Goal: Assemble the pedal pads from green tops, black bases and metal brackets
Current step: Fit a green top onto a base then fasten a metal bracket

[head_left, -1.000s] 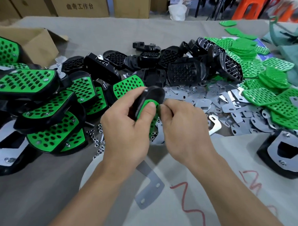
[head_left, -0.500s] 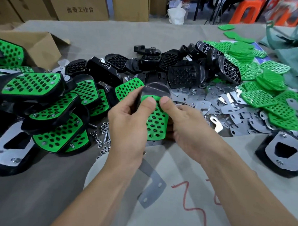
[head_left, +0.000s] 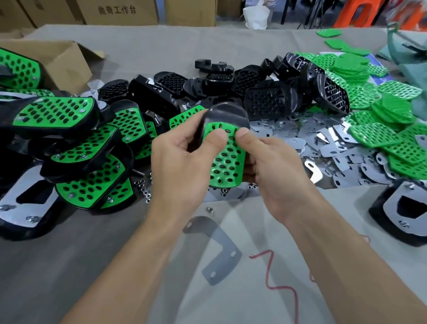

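Left hand (head_left: 181, 167) and right hand (head_left: 273, 167) grip pedal pad (head_left: 225, 161) edges over table (head_left: 66, 264).

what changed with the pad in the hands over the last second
The pad was turned from edge-on until its green top faces the camera, in the black base. The left hand and right hand kept hold, thumbs pressing the top's upper end. The loose metal bracket and the piles of parts stayed put.
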### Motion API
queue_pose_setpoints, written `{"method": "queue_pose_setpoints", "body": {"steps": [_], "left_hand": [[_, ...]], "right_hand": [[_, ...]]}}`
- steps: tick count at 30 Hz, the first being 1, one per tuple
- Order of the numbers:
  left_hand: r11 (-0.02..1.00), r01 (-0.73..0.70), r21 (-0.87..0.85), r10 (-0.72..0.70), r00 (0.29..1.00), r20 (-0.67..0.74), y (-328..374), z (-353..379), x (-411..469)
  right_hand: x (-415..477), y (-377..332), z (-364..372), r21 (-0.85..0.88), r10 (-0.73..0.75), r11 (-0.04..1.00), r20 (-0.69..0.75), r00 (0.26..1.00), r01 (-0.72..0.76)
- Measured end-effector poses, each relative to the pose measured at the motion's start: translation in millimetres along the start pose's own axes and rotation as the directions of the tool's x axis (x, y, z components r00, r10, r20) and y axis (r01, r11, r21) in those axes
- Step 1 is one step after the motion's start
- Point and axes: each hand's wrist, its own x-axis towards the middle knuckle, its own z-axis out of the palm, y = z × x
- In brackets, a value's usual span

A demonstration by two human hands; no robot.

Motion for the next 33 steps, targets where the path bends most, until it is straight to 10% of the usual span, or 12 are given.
{"method": "queue_pose_setpoints", "body": {"steps": [7, 11, 15, 24, 33], "left_hand": [[0.981, 0.123, 0.148, -0.123, 0.992, -0.010, 0.2, -4.3, 3.0], [0.957, 0.195, -0.215, -0.245, 0.941, -0.235, 8.5, -22.6, 15.6], [0.874, 0.250, -0.416, -0.380, 0.886, -0.266, 8.1, -36.9, 24.9], [0.931, 0.224, -0.287, -0.324, 0.870, -0.372, -0.6, -33.6, 21.9], [0.931, 0.293, -0.217, -0.343, 0.907, -0.246, -7.9, -31.3, 20.5]], "right_hand": [[1.6, -1.9, -4.2, -0.206, -0.136, 0.973, -0.144, 0.980, 0.105], [0.9, 3.8, 2.2, -0.757, -0.422, 0.633, -0.161, 0.892, 0.163], [-4.8, 9.2, 21.8, -0.845, -0.307, 0.498, 0.036, 0.951, 0.193], [-15.2, 9.4, 63.1, -0.928, -0.252, 0.038, 0.350, 0.902, 0.371], [-2.7, 8.9, 14.7, -0.714, -0.307, 0.698, -0.224, 0.925, 0.058]]}}
